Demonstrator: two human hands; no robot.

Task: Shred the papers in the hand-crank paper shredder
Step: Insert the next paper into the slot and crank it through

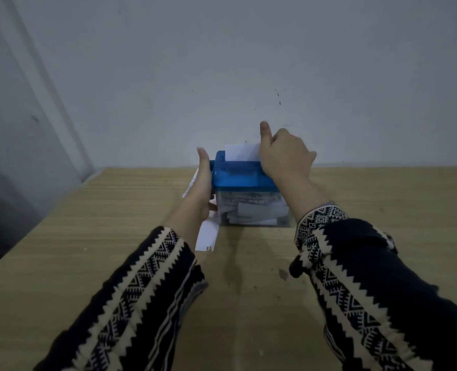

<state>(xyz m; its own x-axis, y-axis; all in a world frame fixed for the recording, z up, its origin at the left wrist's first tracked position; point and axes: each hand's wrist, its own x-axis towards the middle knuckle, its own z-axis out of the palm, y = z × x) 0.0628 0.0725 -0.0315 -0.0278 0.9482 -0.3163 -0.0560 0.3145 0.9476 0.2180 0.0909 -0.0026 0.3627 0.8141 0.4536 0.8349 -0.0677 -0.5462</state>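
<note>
I see the table run from me up to the wall at 12 o'clock. The hand-crank paper shredder stands on the table, far from me and near the wall. Its top sits on a bin, and paper bits lie in the bin. A sheet of paper stands up in the slot on top. The right hand holds that sheet at the shredder's 1 o'clock. The left hand touches the shredder's side at 9 o'clock. Loose papers lie on the table at its 8 o'clock, partly under the left arm.
</note>
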